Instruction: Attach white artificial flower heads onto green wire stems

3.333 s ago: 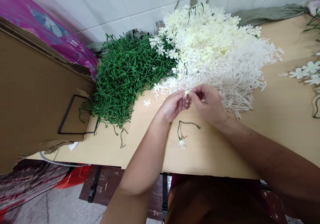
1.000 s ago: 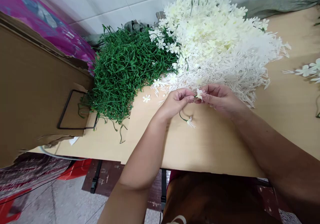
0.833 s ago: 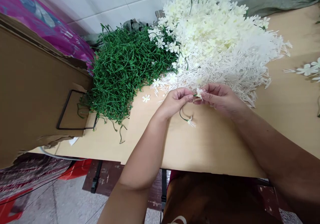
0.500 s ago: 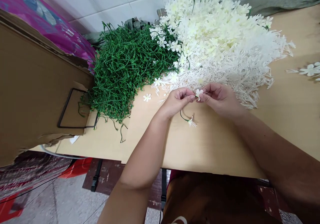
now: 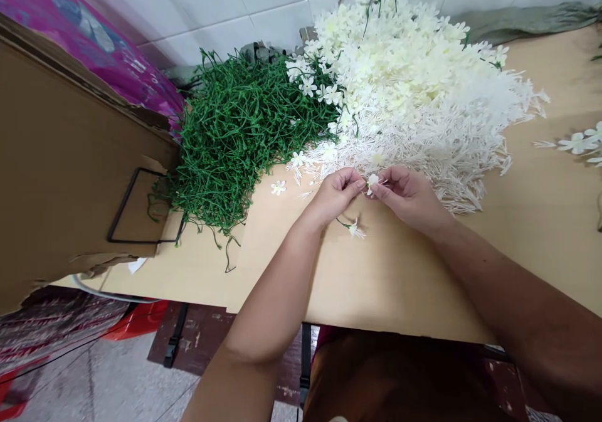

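Note:
Both hands meet over the front middle of the table. My left hand [image 5: 336, 195] is closed in a pinch on a green plastic stem, mostly hidden by the fingers. Hanging below it, on a curved branch of green stem [image 5: 343, 223], is an artificial flower [image 5: 355, 229] with thin white stamens. My right hand [image 5: 408, 197] pinches a white artificial flower [image 5: 372, 181] at the stem's end, right beside the left fingertips. Thin white strands poke out by the right fingers. Just behind the hands lies a heap of white stamens [image 5: 451, 140].
A pile of green stems [image 5: 244, 127] lies at the left, with a large heap of white flowers [image 5: 390, 58] behind. One loose flower [image 5: 278, 187] rests left of my hands. A cardboard box [image 5: 70, 152] and black wire frame [image 5: 134, 241] stand far left; assembled flowers [image 5: 578, 143] lie right.
The flower between my fingertips has turned slightly, and both hands stay in their pinch. The hanging flower has shifted a little left. The whole view has dropped slightly in the picture.

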The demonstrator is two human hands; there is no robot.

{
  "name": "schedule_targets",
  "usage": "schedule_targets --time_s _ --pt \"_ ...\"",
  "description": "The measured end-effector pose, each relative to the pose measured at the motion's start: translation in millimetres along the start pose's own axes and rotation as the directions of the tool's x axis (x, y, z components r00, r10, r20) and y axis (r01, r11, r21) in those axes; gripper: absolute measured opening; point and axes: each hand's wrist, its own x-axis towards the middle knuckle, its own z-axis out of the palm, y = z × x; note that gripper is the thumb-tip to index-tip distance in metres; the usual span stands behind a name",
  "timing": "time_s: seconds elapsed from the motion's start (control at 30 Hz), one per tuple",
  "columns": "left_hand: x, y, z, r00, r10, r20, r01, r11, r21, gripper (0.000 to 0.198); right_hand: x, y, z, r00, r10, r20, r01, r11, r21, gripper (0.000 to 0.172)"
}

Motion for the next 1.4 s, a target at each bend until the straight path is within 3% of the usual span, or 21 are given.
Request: schedule_targets --time_s 0.23,0.57,0.77,0.93,1.17,1.4 --pt "0.0 2.6 3.0 1.0 0.005 -0.024 -0.003 0.997 0.072 0.024 1.4 -0.5 1.8 1.0 -0.022 0.017 0.023 0.999 -0.042 0.036" --pt "0.0 3.8 6.0 0.997 -0.014 -0.072 0.02 0.995 0.094 0.022 0.6 5.7 8.3 0.996 -0.067 -0.059 0.063 0.996 -0.068 0.037" --pt "-1.8 8.2 7.4 0.999 -0.031 -0.044 0.031 0.999 -0.006 0.025 0.0 1.8 9.1 0.996 0.011 -0.083 -0.003 0.996 0.094 0.046" --pt "-1.6 7.8 7.7 0.995 -0.047 -0.087 0.041 0.997 -0.063 0.032 -1.6 -8.4 7.2 0.994 0.077 -0.076 -0.065 0.986 0.152 0.05" --pt "2.8 -0.2 2.9 0.999 -0.026 -0.037 0.02 0.987 -0.159 0.036 -0.4 -14.4 4.2 0.991 0.127 -0.048 -0.113 0.966 0.231 0.044" --pt "2.5 -0.2 2.6 1.0 -0.012 -0.016 0.011 0.995 -0.096 0.027 1.7 -10.9 3.6 0.986 0.124 -0.108 -0.094 0.964 0.249 0.034"
